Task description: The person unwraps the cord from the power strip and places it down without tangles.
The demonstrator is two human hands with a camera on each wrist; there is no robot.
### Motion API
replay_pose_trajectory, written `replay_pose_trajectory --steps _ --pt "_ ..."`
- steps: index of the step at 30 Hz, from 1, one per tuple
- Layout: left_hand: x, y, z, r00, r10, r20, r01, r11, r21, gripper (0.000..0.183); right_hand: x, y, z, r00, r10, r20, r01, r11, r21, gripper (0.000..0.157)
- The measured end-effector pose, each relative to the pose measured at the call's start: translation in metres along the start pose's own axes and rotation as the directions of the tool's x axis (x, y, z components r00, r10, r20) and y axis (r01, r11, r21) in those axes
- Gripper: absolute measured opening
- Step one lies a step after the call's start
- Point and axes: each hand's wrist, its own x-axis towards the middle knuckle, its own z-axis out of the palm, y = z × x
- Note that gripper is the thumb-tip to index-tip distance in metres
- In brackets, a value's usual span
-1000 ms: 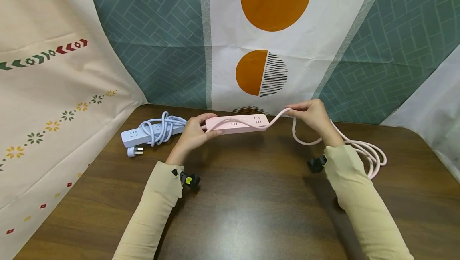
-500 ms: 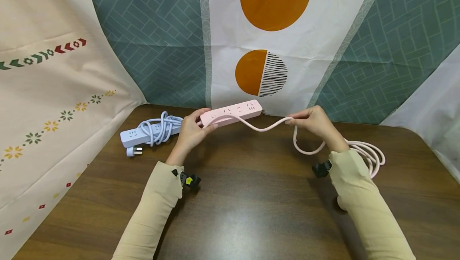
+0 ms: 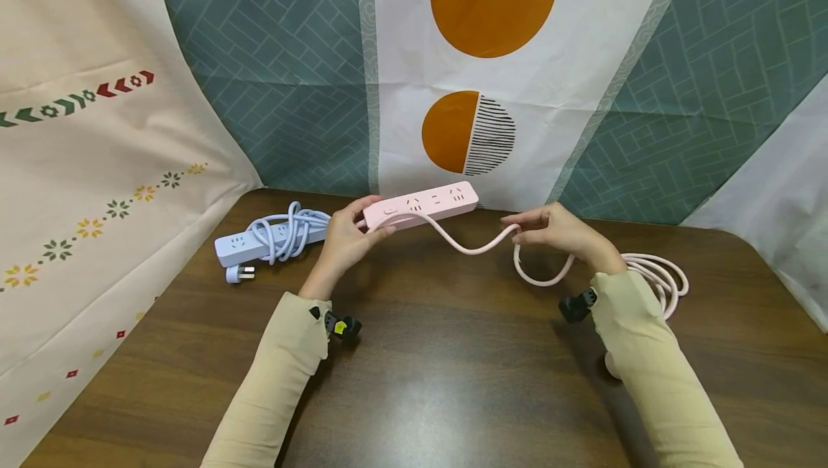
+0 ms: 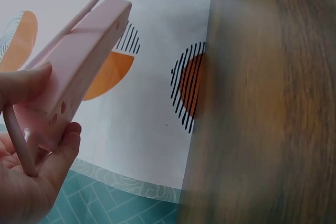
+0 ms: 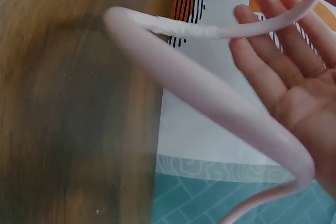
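A pink power strip (image 3: 423,203) is held above the table, tilted with its right end higher. My left hand (image 3: 346,238) grips its left end, thumb on the near side, and in the left wrist view the fingers lie under it. A pink cord (image 3: 475,251) leaves that end, bends back beneath my left thumb and sags rightward. My right hand (image 3: 563,233) pinches this cord between thumb and fingers. The right wrist view shows the cord looping below the palm, with a whitish wrapped stretch (image 5: 191,29). More cord lies in loose coils (image 3: 673,281) behind my right forearm.
Left of my left hand lies a light blue power strip (image 3: 236,246), its own cord (image 3: 291,234) wound round it and its plug (image 3: 239,274) in front. A patterned cloth (image 3: 310,94) hangs behind the wooden table (image 3: 420,382). A pale object (image 3: 612,366) is partly hidden by my right sleeve.
The pink strip's right end has tilted up. My right hand has moved down with the cord, and the cord between the hands now sags lower, in front of the strip.
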Motion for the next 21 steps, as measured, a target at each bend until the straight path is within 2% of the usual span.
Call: replay_pose_trajectory --steps 3,6,8,11,14,16,21 --pt "-0.001 0.000 0.001 1.000 0.002 0.022 -0.002 1.000 -0.010 0.052 0.000 -0.001 -0.002 0.999 -0.029 0.034 0.023 0.988 0.153 0.040" --pt "-0.002 0.001 0.003 0.999 0.010 0.045 -0.008 0.999 -0.038 0.053 0.004 -0.007 0.000 1.000 0.012 0.006 -0.014 0.956 0.293 0.042" --pt "-0.002 0.001 0.005 0.998 0.017 0.057 -0.013 0.998 -0.061 0.053 0.010 -0.012 0.004 0.998 0.056 -0.027 -0.045 0.948 0.315 0.042" --pt "-0.003 0.000 0.008 0.997 0.031 0.072 -0.027 0.997 -0.067 0.053 0.021 -0.018 0.011 0.996 0.086 -0.034 -0.075 0.969 0.236 0.050" --pt "-0.004 0.001 0.010 0.995 0.044 0.095 -0.038 0.997 -0.061 0.052 0.030 -0.022 0.017 0.997 0.081 -0.015 -0.079 0.991 0.104 0.061" --pt "-0.004 0.002 0.011 0.992 0.054 0.111 -0.047 0.997 -0.059 0.052 0.034 -0.024 0.020 0.997 0.074 -0.001 -0.074 0.996 0.059 0.065" --pt "-0.005 0.004 0.012 0.986 0.078 0.148 -0.072 0.996 -0.047 0.052 0.039 -0.024 0.025 0.998 0.054 -0.008 -0.055 0.998 -0.012 0.063"
